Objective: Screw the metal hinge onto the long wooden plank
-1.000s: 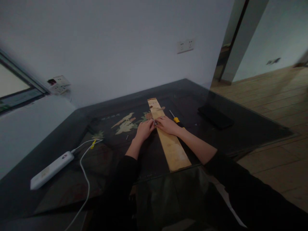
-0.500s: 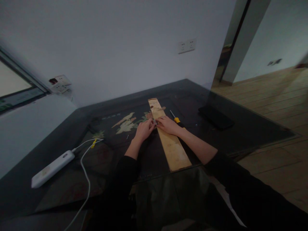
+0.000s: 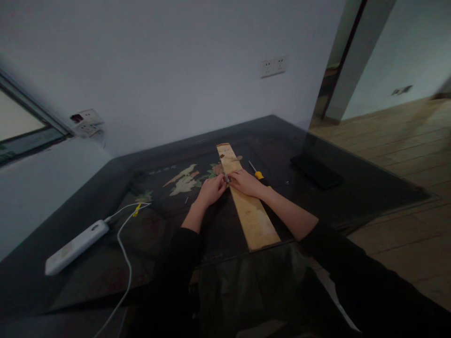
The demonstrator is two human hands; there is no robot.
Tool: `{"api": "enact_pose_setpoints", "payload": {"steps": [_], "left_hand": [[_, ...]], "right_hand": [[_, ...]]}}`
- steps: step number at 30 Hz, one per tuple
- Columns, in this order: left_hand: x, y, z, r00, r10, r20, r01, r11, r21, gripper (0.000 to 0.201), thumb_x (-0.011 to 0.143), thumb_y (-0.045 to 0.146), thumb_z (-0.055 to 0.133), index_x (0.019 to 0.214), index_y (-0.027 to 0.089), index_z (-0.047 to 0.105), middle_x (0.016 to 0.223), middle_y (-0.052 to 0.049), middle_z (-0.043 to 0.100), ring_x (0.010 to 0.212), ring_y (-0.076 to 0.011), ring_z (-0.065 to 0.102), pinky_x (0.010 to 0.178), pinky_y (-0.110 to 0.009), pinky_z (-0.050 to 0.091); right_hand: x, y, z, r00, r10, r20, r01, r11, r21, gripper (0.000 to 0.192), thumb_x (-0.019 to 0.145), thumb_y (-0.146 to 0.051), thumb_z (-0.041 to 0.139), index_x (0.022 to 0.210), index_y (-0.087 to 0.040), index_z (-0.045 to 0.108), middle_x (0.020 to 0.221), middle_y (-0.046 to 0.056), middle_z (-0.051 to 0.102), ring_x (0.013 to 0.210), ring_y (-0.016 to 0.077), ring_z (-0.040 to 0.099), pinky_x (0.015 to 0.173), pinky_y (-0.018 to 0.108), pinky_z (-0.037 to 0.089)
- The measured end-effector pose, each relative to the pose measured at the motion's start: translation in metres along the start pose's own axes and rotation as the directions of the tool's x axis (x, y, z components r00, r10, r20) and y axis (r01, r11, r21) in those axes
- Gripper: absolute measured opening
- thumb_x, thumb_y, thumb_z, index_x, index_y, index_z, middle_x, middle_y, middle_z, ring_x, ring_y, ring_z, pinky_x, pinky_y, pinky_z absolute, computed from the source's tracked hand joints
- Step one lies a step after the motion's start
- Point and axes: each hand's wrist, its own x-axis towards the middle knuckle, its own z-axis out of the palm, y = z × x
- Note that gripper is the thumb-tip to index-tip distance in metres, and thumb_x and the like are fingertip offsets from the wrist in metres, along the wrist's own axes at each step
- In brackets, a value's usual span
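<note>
Here, both hands' fingers [image 3: 221, 180] together on a small metal piece [image 3: 227, 178] atop the wooden board [image 3: 252, 216].

Both forearms outstretched, left hand [image 3: 210, 190] and right hand [image 3: 245, 182] fingertip-to-fingertip.

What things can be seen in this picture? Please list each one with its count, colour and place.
wooden plank: 1, pale yellow, lengthwise on the table
small metal part: 1, silvery, at plank's left edge, between the fingertips
screwdriver: 1, yellow handle, right of plank
power bank: 1, white, near left, with white cable
phone: 1, black, far right
table: 1, dark glass top
wall sockets: 2, white
left hand: beside plank
right hand: on plank
</note>
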Motion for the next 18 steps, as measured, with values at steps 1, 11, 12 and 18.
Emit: {"api": "enact_pose_setpoints", "payload": {"steps": [1,11,12,18], "left_hand": [[0.0,0.0,0.0,1.0,0.001,-0.006,-0.001,1.0,0.003,0.018,0.096,0.027,0.047,0.108,0.019,0.057,0.091,-0.007,0.071,0.084,-0.022,0.066,0.071,-0.031,0.043],[0.003,0.003,0.003,1.0,-0.014,-0.017,0.015,0.998,0.06,0.013,0.097,0.025,0.047,0.104,0.02,0.057,0.093,-0.008,0.073,0.087,-0.0229,0.068,0.075,-0.031,0.044],[0.004,0.005,0.003,0.999,-0.029,-0.015,0.03,0.996,0.081,0.014,0.097,0.025,0.046,0.104,0.019,0.057,0.094,-0.008,0.073,0.088,-0.0232,0.069,0.075,-0.031,0.044],[0.006,0.013,0.004,0.995,-0.094,-0.037,0.1,0.978,0.181,0.019,0.1,0.028,0.041,0.105,0.018,0.056,0.095,-0.011,0.074,0.089,-0.0239,0.069,0.075,-0.031,0.041]], "right_hand": [[0.0,0.0,0.0,1.0,0.001,0.001,-0.001,1.0,-0.003,0.035,0.097,-0.028,0.051,0.127,-0.013,0.061,0.127,0.015,0.063,0.121,0.0261,0.054,0.103,0.039,0.041],[0.0,0.0,0.0,1.0,-0.003,-0.01,0.004,1.0,0.018,0.033,0.097,-0.026,0.053,0.125,-0.012,0.062,0.125,0.017,0.064,0.12,0.0266,0.055,0.103,0.041,0.041],[0.0,0.0,0.0,1.0,-0.004,-0.011,0.004,1.0,0.015,0.033,0.097,-0.026,0.053,0.124,-0.013,0.062,0.125,0.016,0.064,0.12,0.0266,0.055,0.103,0.04,0.041],[0.0,-0.002,-0.001,1.0,-0.011,-0.012,0.011,1.0,-0.01,0.032,0.096,-0.025,0.054,0.123,-0.012,0.063,0.122,0.017,0.065,0.118,0.0269,0.055,0.103,0.041,0.041]]}}
